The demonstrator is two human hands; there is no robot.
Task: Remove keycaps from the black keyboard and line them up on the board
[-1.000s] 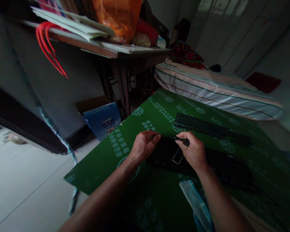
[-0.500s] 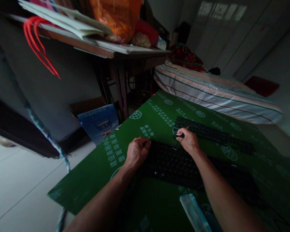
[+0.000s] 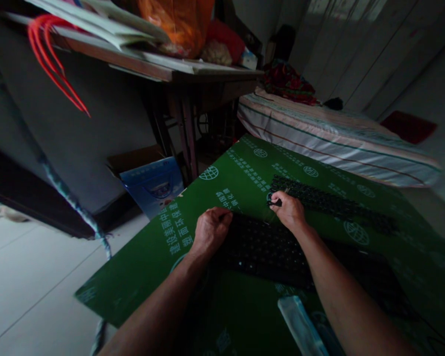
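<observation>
A black keyboard (image 3: 267, 247) lies on the green board, partly covered by my right forearm. My left hand (image 3: 212, 228) is closed at its far left corner, fingertips pressed against the edge. Above the keyboard's far edge, my right hand (image 3: 289, 211) pinches a small black keycap (image 3: 277, 201). A thin wire loop (image 3: 269, 217) shows below these fingers; how it is held is hard to see. Behind the right hand, many loose black keycaps (image 3: 330, 200) lie in rows on the board.
The green board (image 3: 133, 291) has pale printed lettering. A clear bluish plastic packet (image 3: 300, 324) lies near my right forearm. A cluttered desk (image 3: 159, 69) stands at the far left, a blue bag (image 3: 154, 183) beneath it, and a bed (image 3: 337, 133) behind the board.
My right hand has shifted slightly away from the keyboard, toward the rows of loose keycaps. My left hand stays at the keyboard's corner. The camera view has tilted slightly.
</observation>
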